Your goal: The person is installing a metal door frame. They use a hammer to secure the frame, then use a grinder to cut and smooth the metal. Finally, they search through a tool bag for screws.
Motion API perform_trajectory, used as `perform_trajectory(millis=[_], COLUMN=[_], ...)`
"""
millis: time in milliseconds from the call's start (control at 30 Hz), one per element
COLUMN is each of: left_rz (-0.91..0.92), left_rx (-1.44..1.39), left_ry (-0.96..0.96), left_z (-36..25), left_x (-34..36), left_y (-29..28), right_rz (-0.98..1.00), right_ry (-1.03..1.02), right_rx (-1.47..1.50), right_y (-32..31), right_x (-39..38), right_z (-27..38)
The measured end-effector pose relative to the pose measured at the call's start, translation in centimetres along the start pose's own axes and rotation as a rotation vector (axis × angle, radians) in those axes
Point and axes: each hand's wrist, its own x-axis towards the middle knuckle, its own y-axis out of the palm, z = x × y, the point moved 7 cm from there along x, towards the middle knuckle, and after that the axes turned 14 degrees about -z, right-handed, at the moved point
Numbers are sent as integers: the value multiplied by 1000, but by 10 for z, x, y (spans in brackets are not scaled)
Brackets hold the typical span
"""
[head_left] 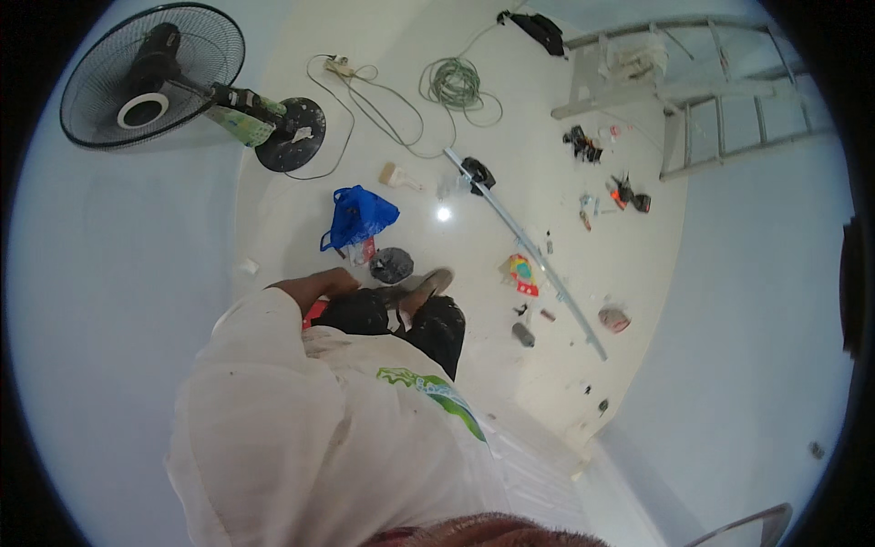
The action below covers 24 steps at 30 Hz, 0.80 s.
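Observation:
My left hand is low beside my dark-trousered knee, at the end of a bent bare forearm. Its fingers are too small and turned away to make out. A red thing shows between that forearm and my knee, partly hidden. Just beyond the knee stands a round grey tub with dark stains. Next to it lie a red-and-white packet and a crumpled blue plastic bag. My right hand does not show; my white shirt fills the lower part of the head view. A foot rests on the floor ahead.
A pedestal fan leans at the far left. A wide brush, coiled hose and extension cord lie ahead. Across the floor runs a long metal bar. Cordless tools and a ladder are at the right.

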Motion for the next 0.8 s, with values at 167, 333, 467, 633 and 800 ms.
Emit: perform_trajectory(millis=[167, 333, 467, 633, 800], left_rz=[145, 76, 212, -544, -576], left_rx=[-649, -1040, -1207, -496, -977], left_ry=[-514, -398, -119, -270, -271], left_z=[-23, -97, -190, -191, -124], left_x=[-36, -32, -5, -14, 7], left_y=[-9, -103, -235, -365, -404], right_rz=[211, 302, 234, -92, -46], right_ry=[248, 152, 10, 710, 545], right_rx=[-68, -382, -268, 660, 353], right_y=[14, -3, -58, -211, -265], right_x=[68, 221, 381, 562, 711], right_z=[-103, -179, -172, -101, -11])
